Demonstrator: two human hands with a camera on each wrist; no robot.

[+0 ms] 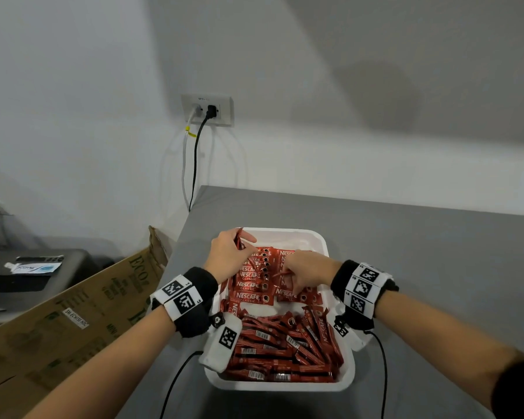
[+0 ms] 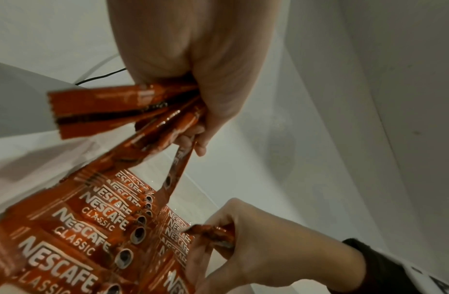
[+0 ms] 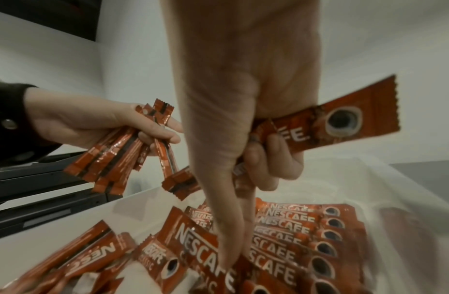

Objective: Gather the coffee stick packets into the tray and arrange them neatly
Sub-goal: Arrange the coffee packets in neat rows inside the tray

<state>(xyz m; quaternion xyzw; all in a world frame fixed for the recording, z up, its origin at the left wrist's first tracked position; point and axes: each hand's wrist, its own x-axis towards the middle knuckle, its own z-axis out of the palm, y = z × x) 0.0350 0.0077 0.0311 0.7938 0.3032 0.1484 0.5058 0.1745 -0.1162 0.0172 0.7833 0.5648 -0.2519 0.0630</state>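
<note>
packets [image 1: 256, 284] in tray [image 1: 288, 387], tray on counter [image 1: 421, 252]

We see one white tray [image 1: 321, 237] on one grey table [image 1: 421, 252]. Red packets [image 1: 285, 343] fill it, too many and too overlapped to count. Two rows [image 1: 254, 282] lie face up; the left shows about seven. Two hands: the left hand [image 1: 224, 252] holds several packets, the right hand [image 1: 307, 272] one packet [image 3: 344, 123]. One cardboard box [image 1: 73, 313] and one wall socket [image 1: 208, 109] with two plugs.
</note>
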